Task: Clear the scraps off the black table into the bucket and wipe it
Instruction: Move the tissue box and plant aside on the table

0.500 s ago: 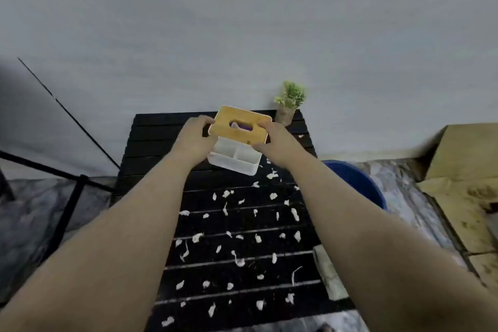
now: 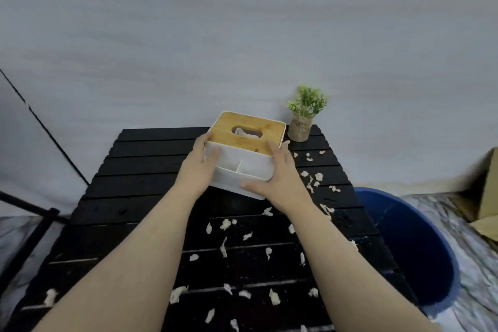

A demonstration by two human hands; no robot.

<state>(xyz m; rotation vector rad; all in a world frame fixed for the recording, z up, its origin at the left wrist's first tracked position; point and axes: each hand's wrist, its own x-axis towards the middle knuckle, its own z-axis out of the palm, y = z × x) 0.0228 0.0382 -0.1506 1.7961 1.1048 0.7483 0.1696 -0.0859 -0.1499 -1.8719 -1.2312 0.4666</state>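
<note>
Both hands are gripping a white tissue box (image 2: pixel 242 170) with a bamboo lid at the slatted black table's (image 2: pixel 151 170) 12 o'clock end: left hand (image 2: pixel 200 170) and right hand (image 2: pixel 277 178) are clamping its sides. A tissue is peeking from the slot; the front compartments are showing nothing inside. Paper scraps (image 2: pixel 226 224) are littering the slats. The blue bucket (image 2: pixel 420 259) is standing at 3 o'clock, beside the table, its contents impossible to make out.

The black table (image 2: pixel 151 170) has a slatted top. A small potted plant (image 2: pixel 303 118) stands at its far right corner. Pale scraps (image 2: pixel 225 224) lie scattered nearer than the plant, across the top's middle and right side.
</note>
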